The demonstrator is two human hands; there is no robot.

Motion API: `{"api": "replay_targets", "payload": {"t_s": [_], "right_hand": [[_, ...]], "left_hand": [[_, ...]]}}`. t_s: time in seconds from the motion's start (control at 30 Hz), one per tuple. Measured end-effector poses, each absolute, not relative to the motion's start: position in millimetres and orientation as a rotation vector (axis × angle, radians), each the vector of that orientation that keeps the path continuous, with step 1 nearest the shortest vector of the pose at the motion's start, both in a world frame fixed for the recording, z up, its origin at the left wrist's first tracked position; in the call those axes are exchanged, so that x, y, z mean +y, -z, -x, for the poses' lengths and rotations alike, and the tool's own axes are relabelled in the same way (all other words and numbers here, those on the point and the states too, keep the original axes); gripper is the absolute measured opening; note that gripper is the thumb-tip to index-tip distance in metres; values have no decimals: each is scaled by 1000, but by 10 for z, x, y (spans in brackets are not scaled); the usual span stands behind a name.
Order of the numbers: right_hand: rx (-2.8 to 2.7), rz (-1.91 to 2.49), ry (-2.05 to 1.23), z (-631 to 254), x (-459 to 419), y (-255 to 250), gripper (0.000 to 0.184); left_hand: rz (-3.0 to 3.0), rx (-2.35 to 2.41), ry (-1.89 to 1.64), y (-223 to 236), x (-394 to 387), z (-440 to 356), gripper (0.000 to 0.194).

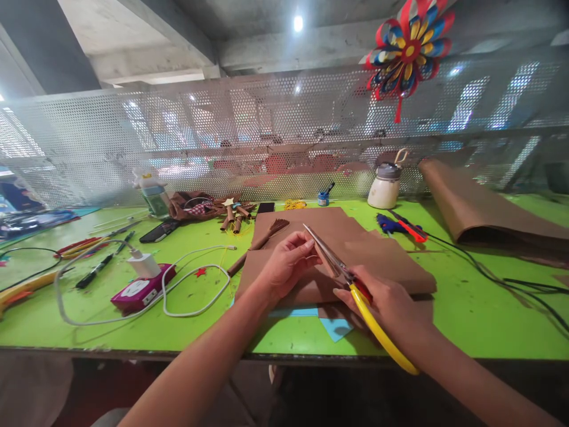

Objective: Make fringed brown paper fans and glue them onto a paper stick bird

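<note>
My left hand [291, 264] is closed in a pinch on a small strip of brown paper [328, 265], held above larger sheets of brown paper [382, 261]. In my right hand [384, 296] is a pair of scissors [377, 332] with yellow handles. Their blades point up and to the left, along the strip and close to my left fingertips. Left of the sheets lies a rolled brown paper stick with a fringed end [272, 232]. Light blue paper [336, 329] shows from under the brown sheets.
On the green table [186, 332] are a purple power socket [140, 290] with a charger and white cable, a phone [159, 231], and small paper rolls [237, 220]. A blue glue gun [391, 224], a bottle [384, 188] and a large folded brown sheet [484, 207] stand to the right.
</note>
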State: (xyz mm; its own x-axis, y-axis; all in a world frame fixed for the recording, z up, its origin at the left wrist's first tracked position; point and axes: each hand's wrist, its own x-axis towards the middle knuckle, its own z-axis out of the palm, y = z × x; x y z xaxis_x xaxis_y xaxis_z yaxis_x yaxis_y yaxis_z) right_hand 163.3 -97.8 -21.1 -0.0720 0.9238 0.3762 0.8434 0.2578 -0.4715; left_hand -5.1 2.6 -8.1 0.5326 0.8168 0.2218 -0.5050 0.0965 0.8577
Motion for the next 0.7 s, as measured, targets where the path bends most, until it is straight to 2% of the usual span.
{"api": "replay_targets", "payload": {"t_s": [0.27, 0.43, 0.57, 0.7], "right_hand": [[-1864, 1688, 5, -1790, -834, 247, 32], [-1776, 1790, 152, -2170, -718, 127, 41], [-1797, 2036, 214, -2560, -608, 115, 42], [-1752, 2310, 252, -3084, -434, 183, 51]], "left_hand": [[-1065, 373, -1021, 103, 67, 70, 14], [-1089, 446, -956, 139, 92, 61, 17], [-1081, 560, -934, 168, 111, 30, 11], [-1086, 611, -971, 201, 150, 6, 5]]}}
